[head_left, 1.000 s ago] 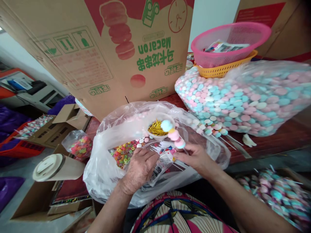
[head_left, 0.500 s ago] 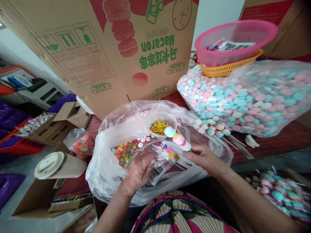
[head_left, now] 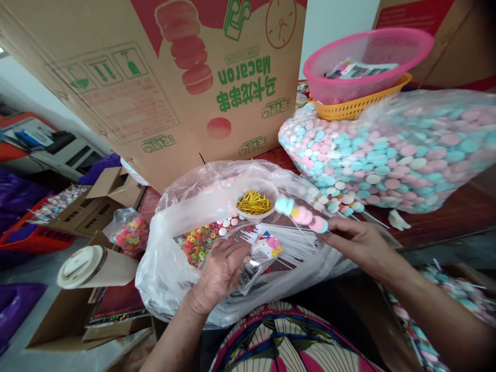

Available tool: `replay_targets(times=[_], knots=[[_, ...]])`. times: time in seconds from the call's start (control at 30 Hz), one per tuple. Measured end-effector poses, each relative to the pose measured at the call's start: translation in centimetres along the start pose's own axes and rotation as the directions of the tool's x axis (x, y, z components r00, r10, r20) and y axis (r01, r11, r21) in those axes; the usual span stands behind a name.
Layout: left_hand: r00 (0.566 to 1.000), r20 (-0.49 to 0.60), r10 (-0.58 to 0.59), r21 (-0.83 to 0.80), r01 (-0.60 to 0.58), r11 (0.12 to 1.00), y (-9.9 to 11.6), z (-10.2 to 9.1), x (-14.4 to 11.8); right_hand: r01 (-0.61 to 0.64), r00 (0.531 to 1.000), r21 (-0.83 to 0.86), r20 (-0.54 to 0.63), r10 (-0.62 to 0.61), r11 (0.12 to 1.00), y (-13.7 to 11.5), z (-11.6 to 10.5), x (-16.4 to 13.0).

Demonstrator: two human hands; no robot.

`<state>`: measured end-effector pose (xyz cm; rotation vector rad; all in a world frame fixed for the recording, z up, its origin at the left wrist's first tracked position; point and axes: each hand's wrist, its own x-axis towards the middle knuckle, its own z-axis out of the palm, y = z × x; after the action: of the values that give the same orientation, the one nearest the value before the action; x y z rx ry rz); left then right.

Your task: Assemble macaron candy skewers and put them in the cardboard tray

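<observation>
Head view: looking down at both hands over an open clear bag [head_left: 166, 268] on the red counter [head_left: 445, 219], near its front edge.
Right hand [head_left: 358, 243]: fingers pinched on the stick end of a candy skewer [head_left: 302, 215], blue, yellow and pink pieces, held tilted above the bag's right side.
Left hand [head_left: 220, 271]: fingers curled down, pressing on a small printed packet [head_left: 263, 253] inside the bag; pinching it or just resting, cannot tell.
In bag: white sticks [head_left: 294, 243] just right of the packet, coloured ring candies [head_left: 196, 245] at left, white bowl of gold twist ties [head_left: 253, 202] toward the back.
Right of bag: big clear sack of pink, blue and white candy discs [head_left: 387, 155], touching the bag.
On sack: pink basket [head_left: 368, 59] nested in a yellow basket [head_left: 356, 106].
Back edge: tall cardboard box [head_left: 155, 77] with upside-down green print.
Left, below the counter: paper cup with lid [head_left: 91, 266], small bag of candy [head_left: 127, 233].
</observation>
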<state>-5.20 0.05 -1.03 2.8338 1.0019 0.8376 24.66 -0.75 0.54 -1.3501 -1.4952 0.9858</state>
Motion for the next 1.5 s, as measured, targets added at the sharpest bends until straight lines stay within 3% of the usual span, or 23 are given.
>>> replay_targets(times=[0.1, 0.23, 0.37, 0.47, 0.57, 0.77, 0.97, 1.13, 1.23, 1.37, 1.5], knots=[[0.997, 0.056, 0.050, 0.084, -0.055, 0.995, 0.6, 0.2, 0.7, -0.189, 0.981, 0.297, 0.022, 0.191, 0.936, -0.6, 2.9, 0.1], [0.995, 0.061, 0.076, 0.132, -0.084, 0.988, 1.3, 0.3, 1.3, -0.287, 0.958, 0.439, 0.145, 0.248, 0.851, -1.2, 5.9, 0.4], [0.996, 0.084, -0.017, 0.072, 0.010, 0.997, 1.5, 0.8, 1.1, -0.378, 0.925, 0.549, 0.242, 0.291, 0.745, -1.0, 6.9, 0.2], [0.986, 0.123, -0.117, 0.003, 0.118, 0.993, 1.6, 1.6, 0.7, -0.495, 0.869, 0.642, 0.348, 0.352, 0.586, -0.9, 7.3, -0.1], [0.984, 0.106, -0.145, -0.047, 0.150, 0.988, 1.6, 2.3, 0.4, -0.484, 0.869, 0.721, 0.333, 0.365, 0.496, -0.7, 7.4, 0.1], [0.992, 0.006, -0.125, -0.059, 0.125, 0.990, 1.2, 2.4, 0.2, -0.348, 0.934, 0.510, 0.255, 0.249, 0.787, -0.5, 6.1, 0.1], [0.962, 0.106, -0.250, -0.306, 0.271, 0.913, 1.5, 2.1, 0.6, -0.234, 0.957, 0.498, 0.272, 0.106, 0.835, 0.1, 7.0, -0.7], [0.941, 0.117, -0.319, -0.397, 0.338, 0.853, 1.1, 1.8, 0.5, -0.095, 0.995, 0.438, 0.070, 0.072, 0.894, 0.5, 7.2, -0.2], [0.917, 0.099, -0.386, -0.421, 0.390, 0.819, 0.5, 1.3, 0.1, -0.088, 0.996, 0.364, 0.016, 0.089, 0.927, 1.0, 5.0, 0.3], [0.914, 0.082, -0.397, -0.460, 0.388, 0.798, -0.3, 0.8, -0.6, 0.058, 0.998, 0.011, 0.008, -0.058, 0.998, 1.7, 0.7, 0.3], [0.934, 0.076, -0.348, -0.449, 0.344, 0.825, -0.5, 0.3, -0.6, 0.291, 0.957, -0.297, 0.093, -0.276, 0.909, 1.6, -1.8, 0.2]])
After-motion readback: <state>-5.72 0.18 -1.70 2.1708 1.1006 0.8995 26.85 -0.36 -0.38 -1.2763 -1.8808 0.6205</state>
